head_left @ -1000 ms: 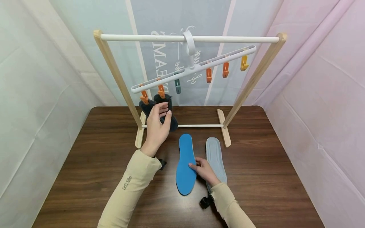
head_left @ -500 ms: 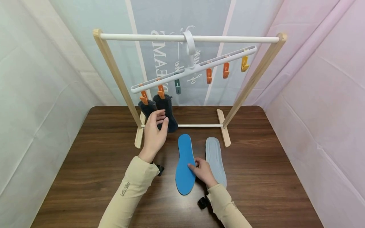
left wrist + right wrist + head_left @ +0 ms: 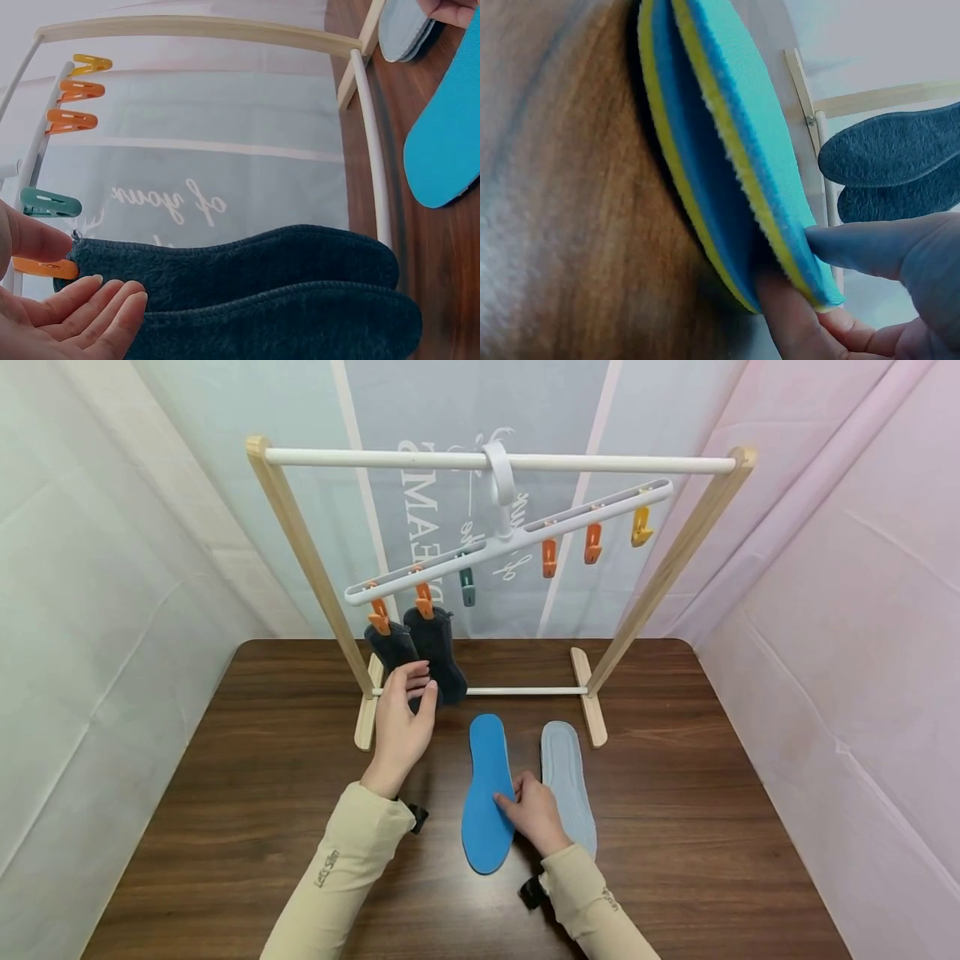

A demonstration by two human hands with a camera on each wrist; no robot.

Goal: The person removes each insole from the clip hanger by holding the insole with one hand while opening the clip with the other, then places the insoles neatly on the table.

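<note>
Two dark fuzzy insoles hang side by side, the left one (image 3: pixel 390 645) from one orange clip (image 3: pixel 380 618) and the right one (image 3: pixel 438 652) from another orange clip (image 3: pixel 423 602). My left hand (image 3: pixel 402 714) is in front of them, thumb and fingers apart, with nothing between them. On the table, my right hand (image 3: pixel 536 817) pinches the right edge of a blue insole (image 3: pixel 483 835). The right wrist view shows its yellow-layered edge lifted off a second blue insole (image 3: pixel 673 154). My thumb lies on top of the upper insole and a finger reaches between the two.
A white hanger bar (image 3: pixel 592 518) hooks over the rod (image 3: pixel 615 463) of a wooden-legged rack. It also bears a green clip (image 3: pixel 468 585), more orange clips (image 3: pixel 550 560) and a yellow clip (image 3: pixel 642 527). Grey insoles (image 3: pixel 564 760) lie stacked right of the blue ones, partly behind my right hand.
My left hand has drawn back, down and slightly left from the hanging dark insoles. My right hand stays at the blue insole's edge, with only a slight shift.
</note>
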